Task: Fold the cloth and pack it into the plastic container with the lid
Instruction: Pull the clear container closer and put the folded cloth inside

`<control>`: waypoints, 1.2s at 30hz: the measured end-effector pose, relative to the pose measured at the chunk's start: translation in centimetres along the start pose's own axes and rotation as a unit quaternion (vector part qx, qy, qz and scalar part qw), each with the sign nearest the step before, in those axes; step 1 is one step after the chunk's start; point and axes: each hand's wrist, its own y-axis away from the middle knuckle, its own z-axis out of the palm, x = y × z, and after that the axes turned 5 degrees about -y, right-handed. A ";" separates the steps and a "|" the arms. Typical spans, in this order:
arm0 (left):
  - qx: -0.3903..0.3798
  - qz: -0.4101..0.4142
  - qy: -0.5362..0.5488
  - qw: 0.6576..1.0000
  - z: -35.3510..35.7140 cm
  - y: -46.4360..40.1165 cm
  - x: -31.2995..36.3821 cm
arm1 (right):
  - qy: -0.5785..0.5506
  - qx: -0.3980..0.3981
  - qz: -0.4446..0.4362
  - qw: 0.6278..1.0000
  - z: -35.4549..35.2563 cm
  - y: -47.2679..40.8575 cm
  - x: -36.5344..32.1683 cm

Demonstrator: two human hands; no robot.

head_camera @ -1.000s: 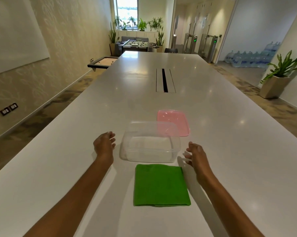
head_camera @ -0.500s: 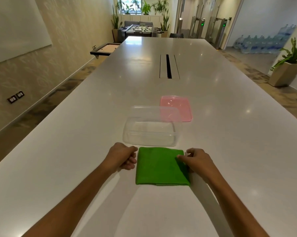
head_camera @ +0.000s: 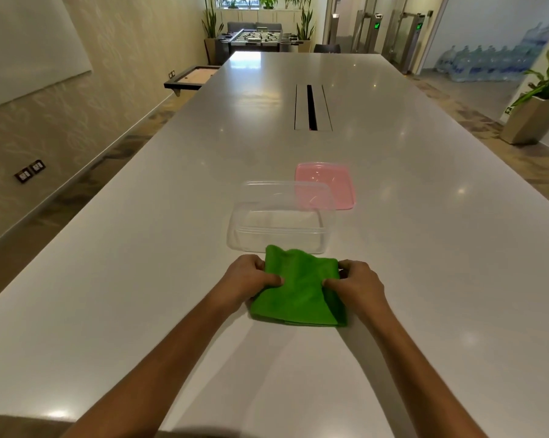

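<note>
A folded green cloth [head_camera: 300, 289] lies on the white table just in front of a clear plastic container [head_camera: 281, 216], which stands open and empty. My left hand [head_camera: 248, 281] grips the cloth's left edge and my right hand [head_camera: 357, 284] grips its right edge. The cloth's far edge is lifted and bunched, overlapping the container's near wall; its near edge still rests on the table. A pink lid [head_camera: 328, 184] lies flat behind the container to the right.
The long white table [head_camera: 425, 248] stretches far ahead, with a cable slot [head_camera: 311, 107] in its middle. Its left edge drops to a carpeted floor. A potted plant [head_camera: 538, 105] stands off the table at right.
Both hands moved from beside the container back to the cloth, closed on its side edges and raised its far edge off the table. The camera has tilted downward.
</note>
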 end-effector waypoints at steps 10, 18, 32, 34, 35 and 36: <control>-0.012 0.050 0.188 0.981 -0.8 2.2 2.1 | -0.149 -0.015 -0.046 0.988 -2.1 0.8 -1.3; 0.017 0.114 0.238 0.964 -5.5 0.4 7.6 | -0.252 -0.025 -0.107 0.961 -5.5 -2.9 -7.8; 0.053 0.005 0.128 0.990 -6.5 -9.1 10.1 | -0.086 -0.015 -0.067 0.994 -2.4 -12.7 -12.0; 0.053 -0.011 0.073 0.996 -6.1 -9.7 9.9 | -0.024 -0.015 -0.060 0.998 -1.6 -13.3 -11.8; 0.053 -0.015 0.045 0.997 -5.9 -9.9 10.0 | 0.009 -0.013 -0.061 0.998 -1.3 -13.6 -11.7; 0.052 -0.017 0.016 0.998 -5.7 -10.1 10.1 | 0.042 -0.011 -0.065 0.997 -0.9 -13.8 -11.7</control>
